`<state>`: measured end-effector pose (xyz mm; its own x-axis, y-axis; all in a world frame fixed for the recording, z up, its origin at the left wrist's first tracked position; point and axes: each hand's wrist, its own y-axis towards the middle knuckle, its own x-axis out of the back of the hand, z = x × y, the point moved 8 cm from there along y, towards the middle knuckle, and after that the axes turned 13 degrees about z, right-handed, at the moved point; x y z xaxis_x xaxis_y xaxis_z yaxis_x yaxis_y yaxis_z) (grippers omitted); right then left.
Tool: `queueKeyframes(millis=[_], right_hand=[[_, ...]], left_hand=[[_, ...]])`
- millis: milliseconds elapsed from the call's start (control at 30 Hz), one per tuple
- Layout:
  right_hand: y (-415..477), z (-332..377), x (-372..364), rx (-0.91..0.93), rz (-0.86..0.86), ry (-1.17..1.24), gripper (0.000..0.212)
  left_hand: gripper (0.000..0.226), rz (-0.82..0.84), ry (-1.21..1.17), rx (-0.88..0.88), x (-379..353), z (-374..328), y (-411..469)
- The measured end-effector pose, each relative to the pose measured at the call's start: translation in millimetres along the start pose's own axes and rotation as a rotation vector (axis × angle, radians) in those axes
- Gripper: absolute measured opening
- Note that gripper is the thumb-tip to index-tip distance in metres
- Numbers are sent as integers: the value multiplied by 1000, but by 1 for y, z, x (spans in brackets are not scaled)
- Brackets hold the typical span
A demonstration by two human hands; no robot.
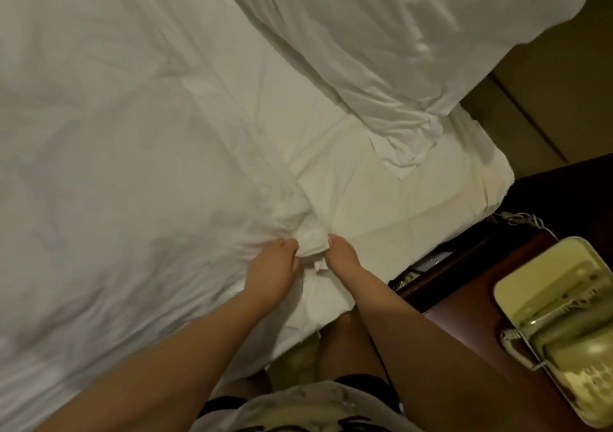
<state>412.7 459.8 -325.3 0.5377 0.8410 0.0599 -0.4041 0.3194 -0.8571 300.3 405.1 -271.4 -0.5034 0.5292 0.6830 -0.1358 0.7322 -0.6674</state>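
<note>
Both hands meet at the near edge of a bed, where a white duvet [126, 139] is gathered into a tight, wrinkled bunch between them. The left hand [275, 267] has its fingers curled into the left side of that bunch and clenches the cloth, with the knuckles facing up. The right hand [343, 255] grips the right side of the same bunch, its fingertips tucked into the folds, so the two hands sit just beside each other with only the wad of fabric between them. From the bunch the duvet spreads away to the left and far side, covering most of the bed in soft creases that fan out from the grip. To the right of the hands lies the uncovered bed sheet [408, 199], paler and yellowish, running flat to the corner of the mattress. A white pillow [365, 49] lies beyond it near the head of the bed, its open end rumpled and resting on the sheet. Just beside the mattress at the right stands a dark wooden nightstand [464, 318], and on it sits a cream telephone [560, 318] with its handset in the cradle. A pale cord [517, 218] lies tangled at the far edge of the nightstand.
</note>
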Motion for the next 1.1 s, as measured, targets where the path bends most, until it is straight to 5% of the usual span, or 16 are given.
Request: queueKeyframes(millis=[233,400,500,633,800,900,1000,1100], right_hand=[[-9,-3,-3,69,-79,87,21],[6,4,-15,47,137,-8,33],[9,4,-4,37,147,121,13],[7,10,0,23,144,163,21],[-11,27,-10,1,418,789,43],[-19,43,-7,19,475,487,47],[-19,69,-2,97,360,-22,38],[-32,103,-6,153,212,-58,41]], left_hand=[[26,-412,-276,-339,34,-45,-37],[16,-168,-166,-260,-7,-28,4],[14,-155,-107,-240,-13,-23,7],[22,-200,-106,-316,-11,-32,-14],[26,-184,-62,-326,-11,-35,-18],[29,-162,-62,-267,-7,-36,-14],[19,-263,-22,-244,8,-39,-27],[46,-435,8,-16,37,-10,-47]])
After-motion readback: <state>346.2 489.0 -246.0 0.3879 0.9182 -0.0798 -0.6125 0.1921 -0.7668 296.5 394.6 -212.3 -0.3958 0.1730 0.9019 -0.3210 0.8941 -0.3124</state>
